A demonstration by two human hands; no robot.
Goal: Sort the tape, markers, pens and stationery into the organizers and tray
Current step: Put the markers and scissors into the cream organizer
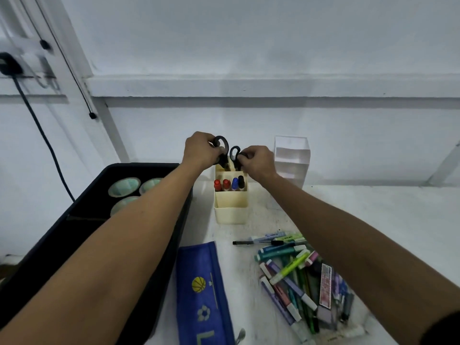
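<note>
White tabletop point(373, 210) against pale wall. Black-handled scissors point(230, 155) held upright in rear compartment of cream plastic organizer point(231, 210); one handle loop pinched by left hand point(201, 151), other by right hand point(256, 161), fingers curled closed. Four markers point(229, 184) stood in middle compartment. Tape rolls point(124, 186) laid in black tray point(82, 227). Loose pens and highlighters point(298, 275) piled near right, beside blue fabric pencil case point(201, 290).

Both arms outstretched, left grip point(200, 151) and right grip point(256, 161) pinched.
</note>
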